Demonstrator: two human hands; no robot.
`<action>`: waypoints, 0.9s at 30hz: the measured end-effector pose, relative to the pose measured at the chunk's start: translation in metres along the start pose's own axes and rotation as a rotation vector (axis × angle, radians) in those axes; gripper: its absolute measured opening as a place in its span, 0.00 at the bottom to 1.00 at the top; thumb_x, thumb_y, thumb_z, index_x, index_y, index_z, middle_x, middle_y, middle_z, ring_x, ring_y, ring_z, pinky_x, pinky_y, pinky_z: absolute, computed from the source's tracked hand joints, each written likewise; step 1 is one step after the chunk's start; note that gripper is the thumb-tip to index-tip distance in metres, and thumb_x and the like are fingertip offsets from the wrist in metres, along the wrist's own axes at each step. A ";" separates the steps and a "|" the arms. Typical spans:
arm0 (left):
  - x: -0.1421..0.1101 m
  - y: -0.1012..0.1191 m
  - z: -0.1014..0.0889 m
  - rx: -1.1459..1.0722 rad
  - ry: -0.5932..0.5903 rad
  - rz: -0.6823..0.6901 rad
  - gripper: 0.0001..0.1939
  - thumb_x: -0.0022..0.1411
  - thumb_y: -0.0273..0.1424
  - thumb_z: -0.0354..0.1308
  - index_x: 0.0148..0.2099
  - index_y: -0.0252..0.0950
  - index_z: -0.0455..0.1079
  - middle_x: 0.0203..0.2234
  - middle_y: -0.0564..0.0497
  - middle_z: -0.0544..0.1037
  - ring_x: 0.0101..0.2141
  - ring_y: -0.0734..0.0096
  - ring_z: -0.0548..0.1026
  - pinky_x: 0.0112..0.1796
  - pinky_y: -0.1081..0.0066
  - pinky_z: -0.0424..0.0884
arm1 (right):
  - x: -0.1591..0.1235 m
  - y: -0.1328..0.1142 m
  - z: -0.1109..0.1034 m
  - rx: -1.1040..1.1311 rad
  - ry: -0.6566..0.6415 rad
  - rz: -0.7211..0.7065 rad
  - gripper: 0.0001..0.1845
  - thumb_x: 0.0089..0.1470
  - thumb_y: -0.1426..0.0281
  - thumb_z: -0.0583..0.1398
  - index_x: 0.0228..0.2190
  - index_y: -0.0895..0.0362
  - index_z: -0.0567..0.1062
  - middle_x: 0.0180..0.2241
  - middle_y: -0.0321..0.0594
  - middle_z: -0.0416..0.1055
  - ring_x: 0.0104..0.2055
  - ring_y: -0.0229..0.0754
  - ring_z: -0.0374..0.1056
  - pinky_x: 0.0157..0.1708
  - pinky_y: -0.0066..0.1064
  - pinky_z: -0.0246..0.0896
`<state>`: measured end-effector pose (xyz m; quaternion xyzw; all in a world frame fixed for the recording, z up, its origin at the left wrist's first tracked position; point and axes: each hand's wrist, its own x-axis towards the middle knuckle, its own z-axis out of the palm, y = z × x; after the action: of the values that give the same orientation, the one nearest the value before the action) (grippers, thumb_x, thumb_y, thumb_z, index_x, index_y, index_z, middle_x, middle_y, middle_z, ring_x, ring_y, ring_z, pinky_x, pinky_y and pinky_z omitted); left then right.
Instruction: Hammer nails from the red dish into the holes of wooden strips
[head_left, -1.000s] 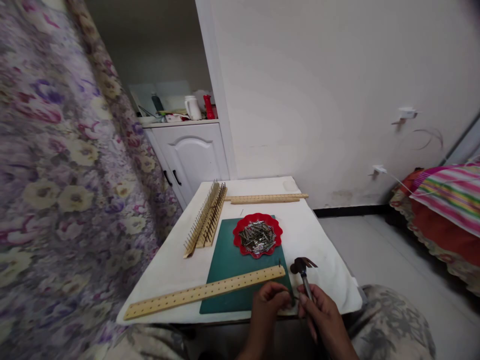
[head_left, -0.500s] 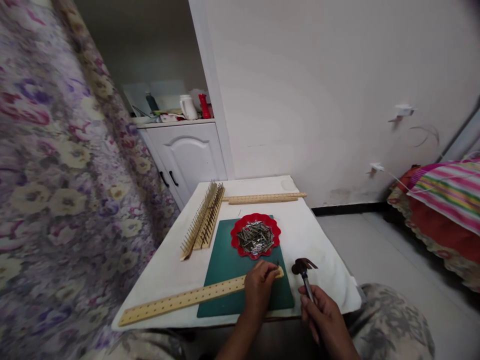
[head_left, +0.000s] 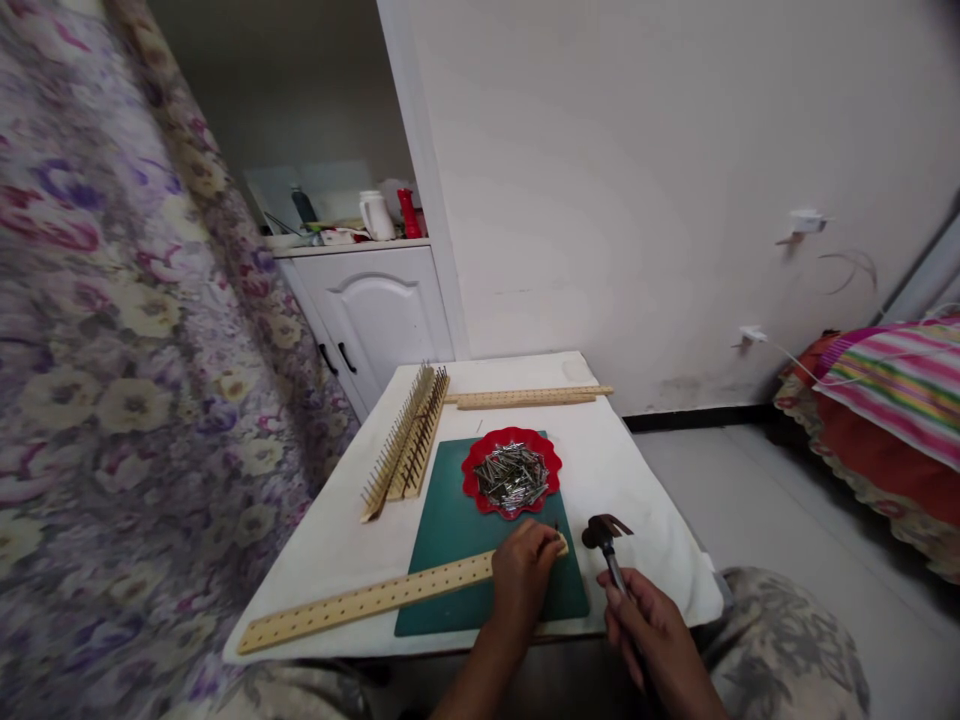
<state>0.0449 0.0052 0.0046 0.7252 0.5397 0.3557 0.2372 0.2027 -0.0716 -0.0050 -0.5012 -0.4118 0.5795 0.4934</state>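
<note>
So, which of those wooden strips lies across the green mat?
The frontmost strip, slanting from the white cloth onto the green mat. The others lie farther back: the nail-studded strips at left, the far strips behind the red bowl.

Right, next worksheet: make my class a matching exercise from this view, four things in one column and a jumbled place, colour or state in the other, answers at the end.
Things
1. claw hammer
2. scalloped bowl
3. flat mat
4. dotted wooden strip

Descriptions
A. green, beneath the bowl
B. lying across the mat, its right end by the left hand
C. gripped in the right hand
D. red, heaped with nails

Right pairs: 1-C, 2-D, 3-A, 4-B
</note>
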 end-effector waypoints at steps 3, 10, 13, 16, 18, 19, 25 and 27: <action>0.000 -0.001 0.002 0.027 0.002 0.006 0.08 0.58 0.30 0.54 0.29 0.37 0.72 0.27 0.53 0.74 0.31 0.71 0.72 0.33 0.74 0.63 | -0.003 -0.009 0.001 -0.009 -0.039 -0.014 0.20 0.56 0.52 0.54 0.36 0.57 0.65 0.17 0.27 0.67 0.08 0.26 0.51 0.09 0.19 0.38; 0.001 -0.003 0.005 0.084 0.020 0.014 0.08 0.58 0.29 0.54 0.28 0.37 0.71 0.26 0.52 0.74 0.32 0.70 0.71 0.33 0.73 0.62 | -0.005 -0.030 0.010 -0.069 -0.114 -0.048 0.17 0.60 0.55 0.52 0.38 0.57 0.66 0.17 0.27 0.67 0.08 0.25 0.51 0.09 0.19 0.37; 0.001 -0.005 0.007 0.099 0.032 0.026 0.08 0.58 0.27 0.54 0.27 0.37 0.70 0.25 0.52 0.74 0.32 0.70 0.71 0.32 0.73 0.61 | -0.003 -0.037 0.013 -0.150 -0.155 -0.062 0.16 0.61 0.57 0.50 0.38 0.57 0.66 0.18 0.27 0.67 0.09 0.25 0.51 0.09 0.19 0.38; 0.001 -0.006 0.007 0.121 0.037 0.033 0.08 0.57 0.25 0.53 0.26 0.37 0.69 0.24 0.53 0.73 0.31 0.70 0.70 0.31 0.73 0.60 | -0.002 -0.040 0.015 -0.198 -0.176 -0.052 0.16 0.61 0.57 0.50 0.36 0.57 0.66 0.17 0.26 0.66 0.09 0.26 0.51 0.09 0.19 0.38; 0.001 -0.005 0.007 0.125 0.040 0.035 0.08 0.57 0.24 0.53 0.26 0.36 0.69 0.24 0.53 0.73 0.30 0.71 0.70 0.31 0.73 0.59 | -0.001 -0.042 0.015 -0.207 -0.177 -0.048 0.16 0.61 0.57 0.50 0.35 0.57 0.66 0.17 0.26 0.66 0.09 0.26 0.51 0.09 0.19 0.39; 0.001 -0.005 0.006 0.123 0.040 0.036 0.08 0.57 0.25 0.54 0.26 0.36 0.69 0.24 0.53 0.73 0.30 0.71 0.70 0.31 0.73 0.59 | -0.001 -0.042 0.016 -0.211 -0.176 -0.051 0.16 0.62 0.57 0.50 0.35 0.57 0.66 0.17 0.26 0.66 0.09 0.26 0.51 0.09 0.19 0.39; 0.002 -0.005 0.007 0.131 0.030 0.018 0.09 0.56 0.25 0.54 0.24 0.36 0.67 0.23 0.53 0.72 0.30 0.71 0.69 0.30 0.73 0.58 | -0.003 -0.046 0.017 -0.267 -0.175 -0.072 0.17 0.61 0.57 0.50 0.29 0.56 0.65 0.17 0.26 0.64 0.10 0.26 0.53 0.10 0.19 0.41; 0.002 -0.007 0.008 0.127 0.033 0.019 0.09 0.56 0.25 0.54 0.24 0.36 0.68 0.23 0.53 0.72 0.29 0.71 0.70 0.30 0.73 0.58 | -0.002 -0.046 0.017 -0.268 -0.177 -0.065 0.17 0.61 0.57 0.50 0.28 0.56 0.65 0.17 0.26 0.64 0.10 0.26 0.52 0.10 0.18 0.41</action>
<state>0.0471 0.0094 -0.0047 0.7378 0.5583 0.3350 0.1782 0.1932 -0.0657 0.0428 -0.4959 -0.5434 0.5448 0.4024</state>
